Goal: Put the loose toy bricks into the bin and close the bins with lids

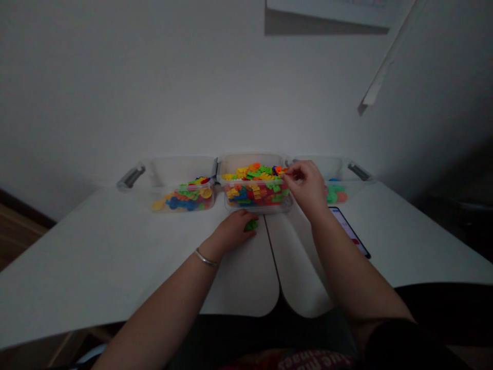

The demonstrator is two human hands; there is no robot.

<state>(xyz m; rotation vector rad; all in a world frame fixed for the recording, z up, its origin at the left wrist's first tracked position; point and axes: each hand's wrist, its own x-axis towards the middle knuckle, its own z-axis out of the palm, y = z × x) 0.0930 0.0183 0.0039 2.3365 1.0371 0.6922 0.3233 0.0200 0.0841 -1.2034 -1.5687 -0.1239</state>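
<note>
My left hand [233,228] rests low over the table in front of the middle box, its fingers curled around a green building block [251,225]. At the right rim of that clear plastic box [259,209] is my right hand [308,184]. Its thumb and forefinger pinch together at a small orange building block [285,171], partly hidden by the fingertips. A heap of yellow, green, orange, red and blue building blocks [252,174] fills much of the middle box.
A left clear box [181,164] holds colourful plastic pieces; a right clear box [319,163] holds green, blue and orange ones. A phone [350,231] lies right of my right forearm. The white table [115,257] has a seam near its middle, and a wall stands behind.
</note>
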